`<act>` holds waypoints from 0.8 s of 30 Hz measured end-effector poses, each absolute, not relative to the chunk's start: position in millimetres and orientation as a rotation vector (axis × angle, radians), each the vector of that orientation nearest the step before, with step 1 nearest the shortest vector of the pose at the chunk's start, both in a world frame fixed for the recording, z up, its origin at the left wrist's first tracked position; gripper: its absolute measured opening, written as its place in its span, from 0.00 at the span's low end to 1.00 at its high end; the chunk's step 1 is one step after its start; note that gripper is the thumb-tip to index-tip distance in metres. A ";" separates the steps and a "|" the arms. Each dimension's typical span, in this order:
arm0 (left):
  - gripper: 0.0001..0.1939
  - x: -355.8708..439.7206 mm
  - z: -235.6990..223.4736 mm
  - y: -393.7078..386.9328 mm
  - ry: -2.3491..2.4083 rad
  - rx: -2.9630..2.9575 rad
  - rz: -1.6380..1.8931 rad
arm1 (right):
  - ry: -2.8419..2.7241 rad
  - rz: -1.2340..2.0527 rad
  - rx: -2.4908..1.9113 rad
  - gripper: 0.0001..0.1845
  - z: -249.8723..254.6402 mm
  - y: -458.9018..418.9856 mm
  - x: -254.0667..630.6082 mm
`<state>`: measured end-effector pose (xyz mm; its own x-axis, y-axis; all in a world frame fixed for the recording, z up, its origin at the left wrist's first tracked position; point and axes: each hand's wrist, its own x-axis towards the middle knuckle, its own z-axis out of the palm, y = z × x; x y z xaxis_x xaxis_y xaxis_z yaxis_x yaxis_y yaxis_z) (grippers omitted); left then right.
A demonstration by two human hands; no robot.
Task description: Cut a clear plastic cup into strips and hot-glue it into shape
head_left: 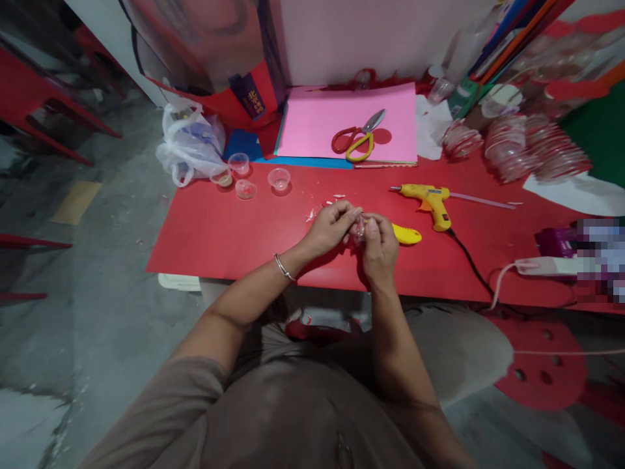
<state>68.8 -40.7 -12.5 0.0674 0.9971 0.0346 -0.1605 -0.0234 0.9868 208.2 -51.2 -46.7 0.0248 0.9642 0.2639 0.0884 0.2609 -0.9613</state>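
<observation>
My left hand (333,228), with a silver bangle at the wrist, and my right hand (379,251) meet above the red table (234,238). Between their fingertips they pinch a small clear plastic piece (361,228); the fingers hide much of it and its exact kind is unclear. A yellow handle (407,234) shows just beyond my right hand, its other end covered by the fingers. White and red scraps (311,213) lie by my left hand. Farther right rests a yellow hot glue gun (430,200) with a glue stick in its back.
Scissors (360,138) lie on pink paper (312,124) at the back. Small clear cups (280,180) and a white plastic bag (190,143) stand at the left. Stacked clear discs (508,146) are at the back right. A power strip (547,266) and cords lie at the right.
</observation>
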 end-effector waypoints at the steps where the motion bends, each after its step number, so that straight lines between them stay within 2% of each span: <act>1: 0.24 68.9 -11.6 -40.5 1.011 1.115 1.245 | -1.337 0.974 -1.084 0.21 -47.6 -50.9 208.2; 7: 0.21 65.8 -9.7 -40.0 0.949 1.026 1.234 | -1.286 1.004 -1.107 0.20 -48.5 -49.8 209.1; 17: 0.11 57.6 -4.8 -37.3 1.071 1.053 1.208 | -1.484 0.721 -1.149 0.18 -46.3 -50.7 210.0; 24: 0.04 60.3 -12.5 -33.5 1.103 1.230 1.323 | -1.423 0.782 -1.130 0.18 -45.7 -51.0 210.4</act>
